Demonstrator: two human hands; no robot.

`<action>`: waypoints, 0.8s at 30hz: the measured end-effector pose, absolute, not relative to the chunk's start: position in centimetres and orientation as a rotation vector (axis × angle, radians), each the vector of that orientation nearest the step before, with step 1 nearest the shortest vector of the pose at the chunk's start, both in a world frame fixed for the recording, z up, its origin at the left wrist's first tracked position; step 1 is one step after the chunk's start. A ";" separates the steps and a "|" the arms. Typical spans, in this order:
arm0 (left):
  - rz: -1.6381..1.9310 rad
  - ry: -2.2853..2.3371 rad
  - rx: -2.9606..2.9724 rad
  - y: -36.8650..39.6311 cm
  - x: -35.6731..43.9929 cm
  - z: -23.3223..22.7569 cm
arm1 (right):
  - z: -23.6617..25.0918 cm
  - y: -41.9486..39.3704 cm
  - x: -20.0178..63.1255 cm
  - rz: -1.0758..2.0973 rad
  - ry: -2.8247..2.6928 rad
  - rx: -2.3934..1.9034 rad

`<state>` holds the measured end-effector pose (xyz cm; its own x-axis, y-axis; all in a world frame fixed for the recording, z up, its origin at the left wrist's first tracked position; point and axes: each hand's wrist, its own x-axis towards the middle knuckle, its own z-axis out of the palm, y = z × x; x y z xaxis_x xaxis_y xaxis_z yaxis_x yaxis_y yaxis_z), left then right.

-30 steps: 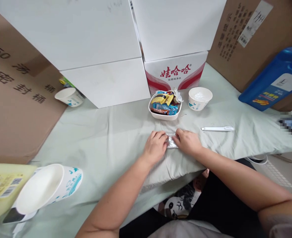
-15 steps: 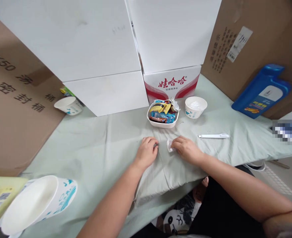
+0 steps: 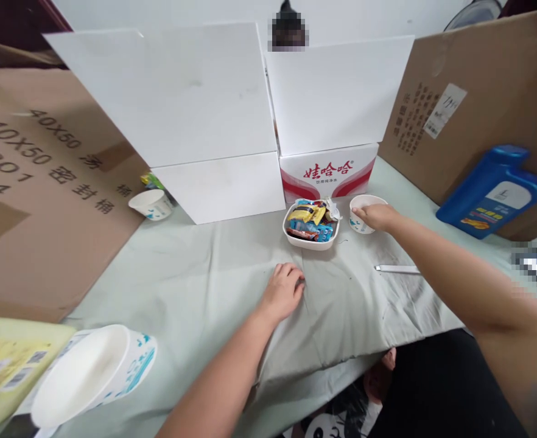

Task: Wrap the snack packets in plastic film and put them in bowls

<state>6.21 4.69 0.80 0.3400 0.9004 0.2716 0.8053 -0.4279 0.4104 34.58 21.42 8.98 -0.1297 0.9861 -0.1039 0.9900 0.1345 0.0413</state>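
My left hand [image 3: 285, 291] rests on the cloth-covered table with its fingers curled. Something small and dark shows at its fingertips, too little of it to name. My right hand [image 3: 378, 216] reaches to the white paper cup [image 3: 361, 225] at the back right, its closed fingers over the rim and partly inside. What these fingers hold, if anything, is hidden. Left of that cup stands a white plastic tub [image 3: 313, 245] filled with small wrapped snacks [image 3: 308, 220] in yellow, blue and red. A white, pen-like utility knife [image 3: 396, 269] lies below my right forearm.
White panels [image 3: 218, 103] and a red-and-white carton [image 3: 330, 173] stand at the back. Brown cardboard boxes [image 3: 35, 182] flank both sides. A blue bottle [image 3: 492, 191] leans at right. Another paper cup [image 3: 152, 205] stands back left; a large paper tub [image 3: 131, 371] is front left, beside a yellow container [image 3: 17, 365].
My right hand has moved from the table's middle, where it held a small clear plastic piece, up to the right-hand cup. The piece no longer shows. My left hand stays put; the view has tilted up.
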 end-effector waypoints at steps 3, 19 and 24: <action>0.666 1.561 2.375 4.5 6.3 0.9 | 8.5 19.7 34.8 0.118 2.400 1.907; 0.726 1.532 2.390 4.9 6.0 0.2 | 7.9 25.3 45.3 0.133 2.259 2.625; 0.714 1.524 2.373 5.1 5.9 0.0 | 6.1 23.0 38.9 -0.235 2.915 2.559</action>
